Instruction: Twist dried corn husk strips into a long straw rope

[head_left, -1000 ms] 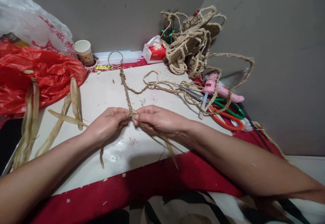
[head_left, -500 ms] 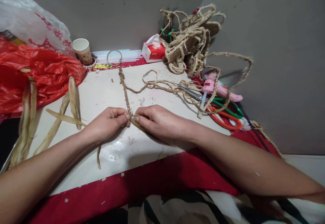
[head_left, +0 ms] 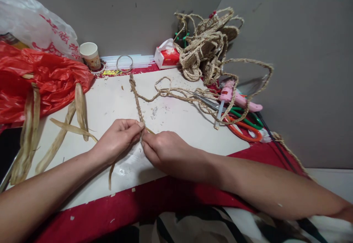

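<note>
A brown braided cord (head_left: 138,103) of dried plant fibre runs from the far part of the white board down to my hands. My left hand (head_left: 121,136) pinches its near end between thumb and fingers. Close against it, my right hand (head_left: 162,149) is closed with the fingertips at the same spot; a bit of fibre strip (head_left: 149,130) shows above its fingers. One loose strand (head_left: 110,176) hangs out below my left wrist. The exact crossing of the strands is hidden by my fingers.
Dried leaf strips (head_left: 80,110) lie left by a red plastic bag (head_left: 49,77). A paper cup (head_left: 90,55), clear glue sticks (head_left: 138,61) and a tissue pack (head_left: 167,55) stand behind. Right are coiled braided rope (head_left: 204,48), a pink glue gun (head_left: 239,99) and orange-handled scissors (head_left: 242,131).
My right hand has moved down and turned, its fingers now curled just below the left fingertips. My left hand stays nearly in place on the cord, slightly lower.
</note>
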`<move>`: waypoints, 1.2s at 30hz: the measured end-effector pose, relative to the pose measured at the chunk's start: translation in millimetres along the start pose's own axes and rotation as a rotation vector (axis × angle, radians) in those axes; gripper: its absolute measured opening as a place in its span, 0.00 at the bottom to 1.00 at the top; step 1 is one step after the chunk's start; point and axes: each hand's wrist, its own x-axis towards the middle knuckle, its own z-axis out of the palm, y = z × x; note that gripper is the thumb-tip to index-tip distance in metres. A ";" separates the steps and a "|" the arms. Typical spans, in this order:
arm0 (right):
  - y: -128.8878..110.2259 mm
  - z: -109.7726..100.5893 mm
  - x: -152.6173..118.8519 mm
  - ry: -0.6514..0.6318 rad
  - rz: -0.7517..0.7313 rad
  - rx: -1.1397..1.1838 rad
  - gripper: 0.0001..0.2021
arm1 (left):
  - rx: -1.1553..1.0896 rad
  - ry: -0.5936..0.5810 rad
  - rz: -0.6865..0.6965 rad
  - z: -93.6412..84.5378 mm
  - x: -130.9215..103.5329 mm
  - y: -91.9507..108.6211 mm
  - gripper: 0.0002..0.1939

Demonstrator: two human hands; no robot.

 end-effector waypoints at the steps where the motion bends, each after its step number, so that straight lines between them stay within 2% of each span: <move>1: -1.4 0.3 -2.3 -0.012 -0.022 -0.035 0.13 | -0.011 0.005 -0.005 0.2 -0.4 -0.2 0.17; 4: -5.0 -8.1 -9.4 -0.166 -0.159 -0.051 0.12 | -0.007 0.024 -0.038 -0.1 -0.9 0.4 0.12; 6: -4.5 -20.3 -11.4 -0.195 -0.200 0.032 0.14 | -0.025 0.009 -0.041 -1.1 -0.9 1.3 0.12; 7: -2.6 -26.8 -10.7 -0.129 -0.176 0.097 0.16 | -0.045 -0.004 -0.035 -1.6 -0.8 1.8 0.13; 10: 9.2 -40.0 -1.5 0.272 -0.016 0.276 0.16 | -0.102 -0.031 -0.025 -2.7 -0.7 3.4 0.13; 11: 14.2 -40.7 3.2 0.345 0.018 0.328 0.15 | -0.113 -0.039 -0.028 -2.8 -0.8 4.0 0.13; 12: 19.2 -39.3 8.2 0.335 0.029 0.393 0.14 | -0.122 -0.048 -0.030 -2.9 -0.8 4.5 0.13; 13: 23.7 -36.4 13.1 0.245 0.031 0.476 0.13 | -0.128 -0.057 -0.028 -3.0 -0.8 4.9 0.12; 16: 33.3 -23.9 24.6 -0.108 0.056 0.730 0.17 | -0.100 -0.082 -0.013 -3.5 -0.3 5.2 0.12; 18: 36.3 -18.1 28.5 -0.191 0.083 0.837 0.17 | -0.042 -0.103 -0.001 -4.6 0.5 4.5 0.12; 23: 35.4 -13.2 29.8 -0.207 0.228 1.077 0.17 | 0.288 -0.101 0.092 -10.2 0.1 6.0 0.13; 26: 30.1 -8.7 28.2 -0.115 0.313 1.096 0.15 | 0.615 -0.068 0.134 -12.0 -4.5 13.6 0.15; 30: 21.9 -2.1 25.0 0.009 0.330 1.057 0.12 | 0.958 0.006 0.127 -6.4 -15.2 22.9 0.15; 33: 19.0 1.5 22.7 0.004 0.335 1.120 0.11 | 1.104 0.033 0.123 1.5 -22.9 18.9 0.14; 36: 19.1 5.0 20.9 -0.057 0.330 1.248 0.15 | 1.255 0.056 0.167 7.1 -26.9 7.4 0.12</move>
